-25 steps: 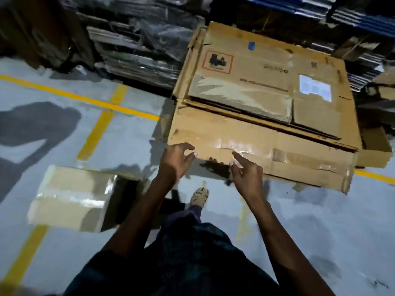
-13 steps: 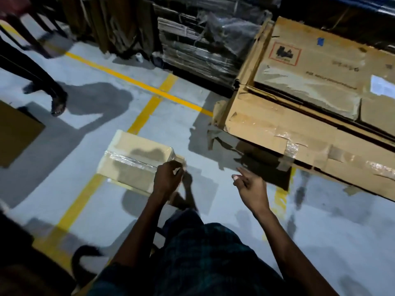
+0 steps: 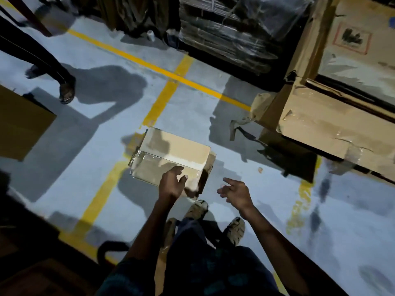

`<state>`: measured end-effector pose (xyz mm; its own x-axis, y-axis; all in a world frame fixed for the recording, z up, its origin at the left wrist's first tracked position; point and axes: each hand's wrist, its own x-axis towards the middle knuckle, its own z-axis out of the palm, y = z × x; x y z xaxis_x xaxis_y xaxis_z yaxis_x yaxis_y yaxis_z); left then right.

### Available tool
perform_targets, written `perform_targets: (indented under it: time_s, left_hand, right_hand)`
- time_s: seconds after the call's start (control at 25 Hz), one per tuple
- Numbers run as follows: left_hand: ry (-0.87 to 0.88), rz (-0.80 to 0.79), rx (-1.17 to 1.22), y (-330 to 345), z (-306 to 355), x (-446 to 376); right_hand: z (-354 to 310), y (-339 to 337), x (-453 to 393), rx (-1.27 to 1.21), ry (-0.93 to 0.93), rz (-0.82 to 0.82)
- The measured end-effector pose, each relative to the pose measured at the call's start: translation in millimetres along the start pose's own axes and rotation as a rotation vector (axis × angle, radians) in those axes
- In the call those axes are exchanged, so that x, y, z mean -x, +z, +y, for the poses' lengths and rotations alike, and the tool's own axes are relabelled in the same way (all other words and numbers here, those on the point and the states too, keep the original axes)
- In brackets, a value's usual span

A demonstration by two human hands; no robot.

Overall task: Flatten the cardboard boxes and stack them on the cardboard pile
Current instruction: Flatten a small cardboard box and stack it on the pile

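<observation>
The view has swung left and down since a moment ago: the cardboard pile [image 3: 333,124], which filled the frame a second back with both hands at its front edge, now sits off at the right, stacked flat on the grey floor [image 3: 96,135] with torn tape hanging off its near corner. Yellow lines [image 3: 162,99] cross the floor, and the small taped cardboard box [image 3: 171,154] that lay off to the left earlier is now dead centre, still unflattened, resting on the floor just ahead of the person's shoes [image 3: 196,209]. The wrapped bundles [image 3: 235,30] stay put at the back, beside the pile. At far left another person's leg and sandal [image 3: 67,90] have come into frame, with a brown sheet [image 3: 19,124] lying below them. Now the hands: the left hand [image 3: 172,184] has come down over the near right corner of the box, fingers spread and curled, thumb apart, right at the box but whether it actually touches I cannot tell. The right hand [image 3: 234,193] hangs just to the right of the box, grip loose and half spread, forefinger out, holding nothing.
</observation>
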<state>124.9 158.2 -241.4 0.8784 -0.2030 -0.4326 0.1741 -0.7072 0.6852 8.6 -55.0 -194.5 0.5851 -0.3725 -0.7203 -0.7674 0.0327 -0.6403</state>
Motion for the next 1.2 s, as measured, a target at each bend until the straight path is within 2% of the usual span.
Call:
perform_targets:
  time_s: [0.12, 0.32, 0.44, 0.6, 0.8, 0.88, 1.0, 1.2]
  left_hand:
    - [0.025, 0.010, -0.060, -13.1, -20.0, -26.3]
    - [0.037, 0.044, -0.065, -25.0, -48.3, -60.8]
    - [-0.078, 0.120, -0.060, -35.6, -71.0, -71.6]
    - [-0.257, 0.222, -0.191, -59.3, -94.9, -82.1]
    - [-0.411, 0.104, -0.048, -66.4, -147.7, -93.0]
    - [-0.437, 0.100, -0.022, -57.3, -186.2, -107.2]
    - [-0.350, 0.145, 0.030, -54.7, -205.0, -110.9]
    - [-0.202, 0.266, 0.221, -69.2, -120.0, -77.5]
  right_hand:
    - [2.1, 35.9, -18.5, -0.020, 0.129, -0.023]
    - [15.9, 81.3, -44.0, -0.073, 0.212, 0.053]
    - [19.0, 104.0, -49.8, -0.095, 0.301, 0.005]
    - [8.8, 133.3, -47.5, -0.143, 0.340, -0.062]
    - [14.7, 166.3, -41.1, -0.199, 0.413, 0.054]
    - [13.4, 169.3, -38.9, -0.252, 0.433, -0.005]
    - [12.9, 158.4, -37.4, -0.301, 0.384, -0.028]
    - [2.7, 118.5, -35.8, -0.317, 0.108, 0.170]
